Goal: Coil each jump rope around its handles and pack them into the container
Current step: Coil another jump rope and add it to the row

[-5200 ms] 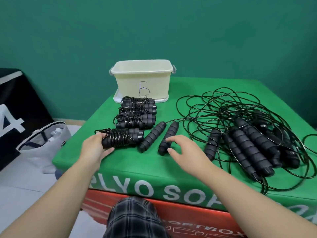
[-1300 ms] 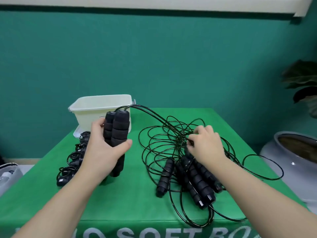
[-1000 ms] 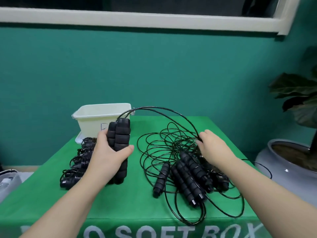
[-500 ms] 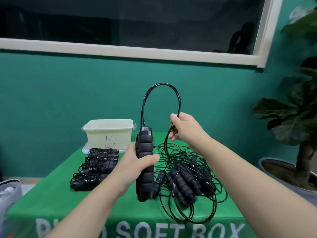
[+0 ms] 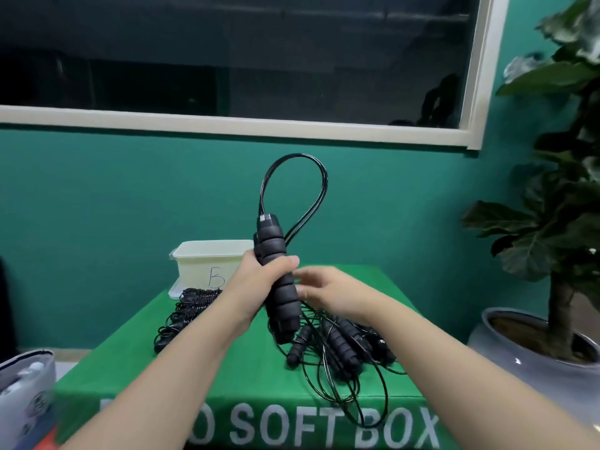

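Fingers of left hand (image 5: 259, 280) clamped round paired foam handles (image 5: 278, 280), upright, clear of tangle.
Right hand (image 5: 328, 292) fingers loosely apart beside handles, grip on cord (image 5: 293, 190) unclear; cord looped above for winding. Coiled ropes (image 5: 185, 311) staged on bench (image 5: 246, 375) before container (image 5: 211, 264); loose ropes (image 5: 337, 349) alongside.

A pair of black ribbed foam handles (image 5: 280, 280) stands nearly upright at frame centre, its thin black cord (image 5: 300, 180) looping above. Coiled ropes (image 5: 185, 311) lie in a row at centre left before a cream container (image 5: 207, 263) marked "B"; uncoiled ropes (image 5: 341, 355) sprawl tangled at lower centre.
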Motion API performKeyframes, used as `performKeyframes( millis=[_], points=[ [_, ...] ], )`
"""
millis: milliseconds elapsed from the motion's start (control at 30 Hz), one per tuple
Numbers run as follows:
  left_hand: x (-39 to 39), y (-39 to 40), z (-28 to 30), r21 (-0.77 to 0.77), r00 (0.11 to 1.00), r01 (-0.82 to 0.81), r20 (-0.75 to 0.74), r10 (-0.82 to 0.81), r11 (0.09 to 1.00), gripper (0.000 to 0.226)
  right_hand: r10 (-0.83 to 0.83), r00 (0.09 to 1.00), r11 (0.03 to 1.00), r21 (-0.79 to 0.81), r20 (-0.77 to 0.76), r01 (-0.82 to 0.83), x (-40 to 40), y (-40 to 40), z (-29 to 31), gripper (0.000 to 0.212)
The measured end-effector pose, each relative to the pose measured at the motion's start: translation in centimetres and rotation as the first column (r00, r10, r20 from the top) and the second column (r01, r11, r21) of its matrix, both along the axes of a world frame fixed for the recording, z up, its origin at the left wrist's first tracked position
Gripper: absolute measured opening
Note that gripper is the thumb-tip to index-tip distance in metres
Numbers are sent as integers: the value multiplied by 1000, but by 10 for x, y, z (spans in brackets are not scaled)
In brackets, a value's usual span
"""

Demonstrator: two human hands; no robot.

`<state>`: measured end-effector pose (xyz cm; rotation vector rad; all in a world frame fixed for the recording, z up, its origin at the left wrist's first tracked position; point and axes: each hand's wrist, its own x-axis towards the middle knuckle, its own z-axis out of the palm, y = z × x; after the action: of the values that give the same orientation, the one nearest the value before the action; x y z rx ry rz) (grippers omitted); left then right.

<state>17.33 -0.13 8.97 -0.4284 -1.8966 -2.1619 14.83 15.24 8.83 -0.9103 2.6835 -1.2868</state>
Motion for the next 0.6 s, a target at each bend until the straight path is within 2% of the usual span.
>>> performKeyframes(
  millis=[67, 133, 200, 267, 333, 433, 467, 533, 600],
  points=[
    [1, -1, 10, -32, 1000, -5, -14, 5, 999, 41, 52, 998, 997, 63, 26, -53, 5, -1, -9, 20],
    [1, -4, 19, -85, 998, -56, -43, 52, 995, 40, 38, 997, 997, 61, 62, -42, 10, -3, -11, 6],
    [0, -13, 28, -118, 987, -155, -61, 148, 981, 59, -62, 998, 981, 181, -25, 65, 8, 0, -10, 9],
    [-2, -27, 36, -137, 965, -260, -81, 251, 956, 74, -173, 957, 859, 439, -234, 263, 2, 11, -10, 20],
    [-3, -43, 41, -113, 948, -312, -102, 302, 943, 76, -212, 937, 764, 551, -276, 335, -2, 22, -15, 22],
    [-2, -60, 46, -40, 942, -324, -105, 318, 945, 70, -226, 964, 806, 528, -143, 267, 2, 29, -26, 9],
    [-1, -62, 46, -17, 948, -304, -105, 301, 952, 59, -213, 971, 835, 497, -104, 236, 5, 27, -31, 14],
    [2, -61, 46, 25, 963, -247, -104, 248, 969, 36, -187, 982, 889, 420, -34, 184, 7, 17, -42, 42],
    [6, -57, 46, 58, 969, -211, -121, 216, 976, 30, -147, 988, 940, 319, 54, 122, 10, -1, -51, 59]
  ],
)
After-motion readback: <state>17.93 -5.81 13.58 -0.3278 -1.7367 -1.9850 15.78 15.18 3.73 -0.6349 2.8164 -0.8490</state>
